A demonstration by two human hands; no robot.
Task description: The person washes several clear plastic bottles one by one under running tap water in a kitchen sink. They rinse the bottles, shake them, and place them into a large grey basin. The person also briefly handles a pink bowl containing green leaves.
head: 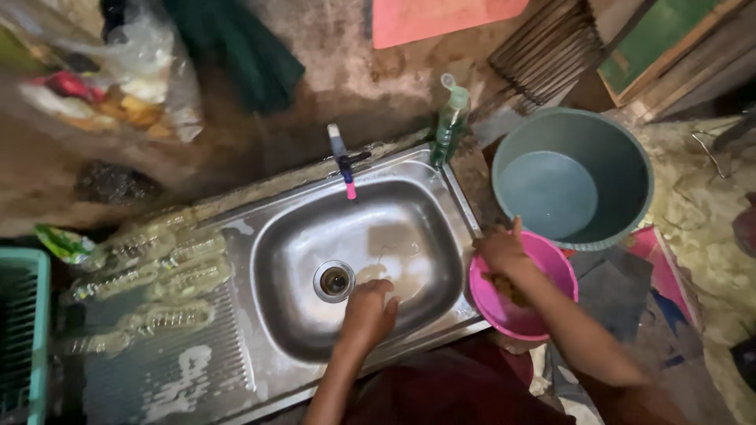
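Pink plastic basin [543, 271] perched at the right edge of the steel sink [260, 236], right hand [502, 253] dipped inside it, fingers bunched on a brownish wad, apparently a scrubber or some soaked residue; too blurred to tell which. Left hand [368, 313] down in the sink bowl just right of the open drain [335, 281], fingers loosely together and pressed flat near a thin film of water, grasping nothing visible. Sink bowl otherwise bare, no dishes stacked within, tap [344, 157] with its pink spout tip not visibly running. Judged from this: washing in hand rather than finished, basin being scrubbed or rinsed, no cleaned item yet set aside to dry. Just behind the basin, a large grey-green bucket [622, 165] part-filled with water. At the sink's back right corner, an upright green bottle of dish soap [450, 118] with a pump top. On the ribbed draining board to the left, several clear plastic bottles [157, 271] lying on their sides, smeared by motion blur. Further left, a teal crate [35, 330] at the frame's edge; above it, plastic bags [118, 71] of goods against a rough wall
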